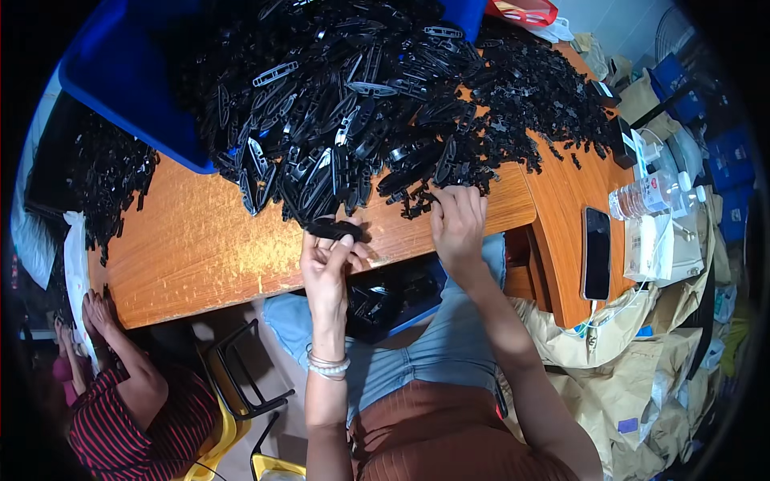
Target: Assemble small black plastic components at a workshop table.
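Note:
My left hand (327, 260) grips a long, oval black plastic piece (335, 230) between thumb and fingers, just above the table's front edge. Right beside it rises a big heap of similar long black plastic pieces (345, 144), some with slotted frames. My right hand (459, 228) reaches to the near edge of a spread of small black plastic parts (529, 100). Its fingers are curled and drawn together at a small cluster of these parts (417, 199); whatever is between the fingertips is hidden.
Behind the heap leans a blue bin (132, 88). On the wooden table's (208, 256) right lie a phone (596, 255) on a cable and a water bottle (642, 198). A dark container (393, 301) rests at my lap. Another person (144, 393) sits at left, near black parts.

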The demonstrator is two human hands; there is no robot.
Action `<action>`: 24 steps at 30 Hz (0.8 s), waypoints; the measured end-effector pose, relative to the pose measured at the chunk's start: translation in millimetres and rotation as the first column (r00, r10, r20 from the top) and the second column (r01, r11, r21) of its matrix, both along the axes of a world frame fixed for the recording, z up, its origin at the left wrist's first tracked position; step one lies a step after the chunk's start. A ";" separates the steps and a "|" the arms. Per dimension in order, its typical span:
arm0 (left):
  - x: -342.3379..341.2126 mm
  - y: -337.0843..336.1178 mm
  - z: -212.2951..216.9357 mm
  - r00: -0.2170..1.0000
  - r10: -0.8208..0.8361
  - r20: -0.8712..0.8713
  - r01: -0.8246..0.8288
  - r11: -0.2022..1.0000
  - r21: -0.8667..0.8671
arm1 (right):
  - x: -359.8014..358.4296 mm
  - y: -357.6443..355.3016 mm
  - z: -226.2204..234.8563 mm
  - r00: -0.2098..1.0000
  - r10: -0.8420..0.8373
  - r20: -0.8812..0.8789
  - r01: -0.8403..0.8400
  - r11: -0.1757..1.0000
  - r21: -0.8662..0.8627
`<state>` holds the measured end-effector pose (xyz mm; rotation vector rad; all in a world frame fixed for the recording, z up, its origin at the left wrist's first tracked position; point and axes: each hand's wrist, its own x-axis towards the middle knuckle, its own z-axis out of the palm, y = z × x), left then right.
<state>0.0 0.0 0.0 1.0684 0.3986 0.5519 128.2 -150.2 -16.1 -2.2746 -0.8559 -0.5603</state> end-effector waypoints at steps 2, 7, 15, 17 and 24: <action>-4.6 -2.3 5.6 0.998 0.008 0.069 0.002 0.989 -0.147 | -0.9 1.2 0.0 0.998 0.016 0.068 -0.025 0.992 0.126; -17.0 -9.7 13.4 0.977 -0.162 -0.135 0.152 0.985 -0.082 | -8.7 -7.6 8.5 0.991 0.114 0.074 -0.128 0.965 0.228; -27.9 -32.4 30.1 0.926 -0.338 -0.168 0.350 0.935 0.049 | -48.6 -18.8 47.3 0.632 0.669 -0.392 -0.464 0.731 0.500; -31.5 -32.5 29.0 0.927 -0.327 -0.183 0.324 0.945 -0.049 | -46.8 -18.9 48.7 0.678 0.670 -0.303 -0.522 0.729 0.443; -34.1 -29.4 25.6 0.897 -0.399 -0.191 0.402 0.915 -0.025 | -50.4 -22.1 48.2 0.708 0.679 -0.193 -0.585 0.717 0.378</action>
